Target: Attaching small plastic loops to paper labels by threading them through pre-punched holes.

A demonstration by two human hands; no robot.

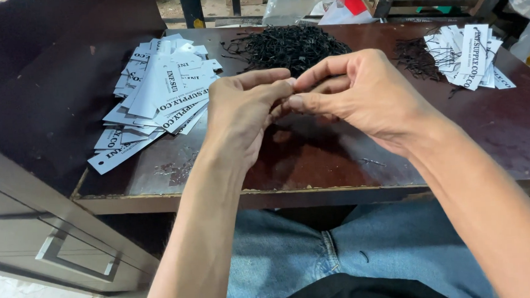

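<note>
Head view is showing left hand (242, 111) and right hand (359, 99) meeting fingertip to fingertip, pinching something thin between them, possibly a black string, too small to tell. Behind them, one tangled heap of black strings (290, 45) is lying on the glossy dark wooden table (488, 131). Two piles of flat white paper tags are flanking it: left pile (159, 94), right pile (468, 53).

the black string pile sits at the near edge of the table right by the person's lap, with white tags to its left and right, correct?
Not quite. The head view shows the black string pile at the far edge of the table, beyond both hands, not by the lap. The white tags do lie to its left and right.
</note>
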